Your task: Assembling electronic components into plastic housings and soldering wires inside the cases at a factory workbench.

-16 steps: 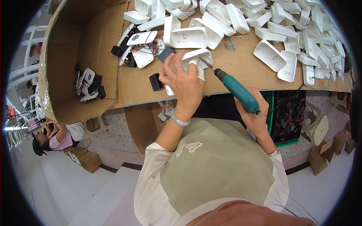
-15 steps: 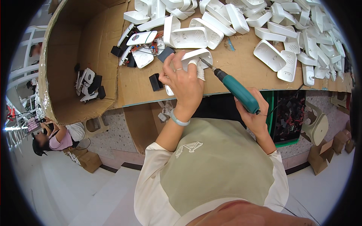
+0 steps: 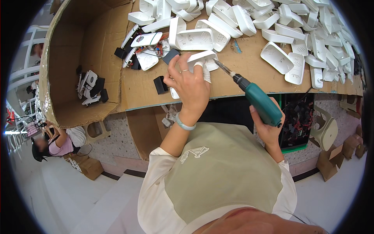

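Note:
With fingers bent and a wrapped finger set on it, my left hand (image 3: pixel 190 89) grips a white plastic housing (image 3: pixel 208 57) against the tabletop. The hand hides part of that housing. My right hand (image 3: pixel 270 130) is wrapped around a teal electric screwdriver (image 3: pixel 263 102), its body tilted and its bit pointing up and left. The bit's tip lies by the right end of the housing; whether it touches cannot be made out. Just left of my left hand are a black block (image 3: pixel 160 85) and the edge of a white part (image 3: pixel 174 93).
Many white housings (image 3: pixel 277 57) pile up along the back and right of the cardboard-covered table (image 3: pixel 241 80). White covers with wires (image 3: pixel 147 58) sit at left. A big cardboard box (image 3: pixel 83 43) holds several assembled parts. A green-rimmed black bin (image 3: pixel 298 124) stands below; another person (image 3: pixel 58 142) is far left.
The screwdriver and my right hand have shifted right and slightly down, drawing the bit from the housing's inside toward its right end. My left hand stays nearly in place.

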Tool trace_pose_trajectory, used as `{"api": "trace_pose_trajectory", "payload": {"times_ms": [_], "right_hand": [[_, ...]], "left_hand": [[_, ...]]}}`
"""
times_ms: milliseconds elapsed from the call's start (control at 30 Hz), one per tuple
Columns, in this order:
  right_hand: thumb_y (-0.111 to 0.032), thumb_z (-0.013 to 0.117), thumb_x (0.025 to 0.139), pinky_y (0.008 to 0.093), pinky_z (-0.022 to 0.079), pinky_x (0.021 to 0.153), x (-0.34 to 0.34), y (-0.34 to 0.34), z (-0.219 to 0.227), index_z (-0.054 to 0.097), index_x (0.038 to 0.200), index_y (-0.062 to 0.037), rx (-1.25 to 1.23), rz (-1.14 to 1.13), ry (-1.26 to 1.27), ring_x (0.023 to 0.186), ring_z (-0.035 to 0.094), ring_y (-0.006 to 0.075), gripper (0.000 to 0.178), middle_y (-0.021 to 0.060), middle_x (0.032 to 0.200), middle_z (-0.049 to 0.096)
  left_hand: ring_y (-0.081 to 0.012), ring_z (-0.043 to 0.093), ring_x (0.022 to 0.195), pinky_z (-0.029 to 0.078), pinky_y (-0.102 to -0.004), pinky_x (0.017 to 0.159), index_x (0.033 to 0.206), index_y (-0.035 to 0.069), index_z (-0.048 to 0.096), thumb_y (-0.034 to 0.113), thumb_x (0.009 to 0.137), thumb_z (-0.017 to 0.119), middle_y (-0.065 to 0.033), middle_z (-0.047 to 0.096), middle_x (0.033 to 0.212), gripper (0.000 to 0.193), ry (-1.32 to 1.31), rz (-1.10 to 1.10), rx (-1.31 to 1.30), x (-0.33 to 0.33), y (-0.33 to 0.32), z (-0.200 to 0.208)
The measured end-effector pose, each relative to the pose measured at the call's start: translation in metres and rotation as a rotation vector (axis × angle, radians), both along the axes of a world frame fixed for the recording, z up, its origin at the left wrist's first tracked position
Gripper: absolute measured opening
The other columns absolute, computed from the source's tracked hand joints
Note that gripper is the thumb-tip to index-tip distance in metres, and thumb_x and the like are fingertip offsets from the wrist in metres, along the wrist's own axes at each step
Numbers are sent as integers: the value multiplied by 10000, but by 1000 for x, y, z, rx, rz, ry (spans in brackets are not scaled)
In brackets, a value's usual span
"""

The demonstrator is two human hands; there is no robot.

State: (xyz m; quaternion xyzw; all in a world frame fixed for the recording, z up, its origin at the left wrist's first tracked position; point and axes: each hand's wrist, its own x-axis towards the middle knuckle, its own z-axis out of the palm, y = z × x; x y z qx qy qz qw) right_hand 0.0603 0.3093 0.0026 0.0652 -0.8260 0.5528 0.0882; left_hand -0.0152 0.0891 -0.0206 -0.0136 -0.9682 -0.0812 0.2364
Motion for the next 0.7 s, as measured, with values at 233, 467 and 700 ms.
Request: {"api": "trace_pose_trajectory", "payload": {"times_ms": [233,467,700], "right_hand": [[44,777,808,301,522,750,7,0,2,692,997,38,-69,-105,-50,805,659,214,207,118,939,701],[37,780,813,299,519,747,11,-2,11,686,991,36,-55,-93,-78,800,653,215,202,121,923,689],[24,778,820,291,503,753,11,1,9,682,982,40,-67,-89,-84,800,639,200,189,111,917,679]], "left_hand": [[-370,454,1273,302,-536,977,823,56,741,134,750,800,-113,608,1310,123,-14,-1,10,-1,1,3],[-404,449,1280,296,-550,968,822,-11,681,113,768,773,-190,571,1340,164,93,-59,119,3,-1,11],[-367,569,1088,463,-460,947,1361,-17,560,73,865,788,-201,635,1213,553,178,-169,375,48,-28,7]]}}
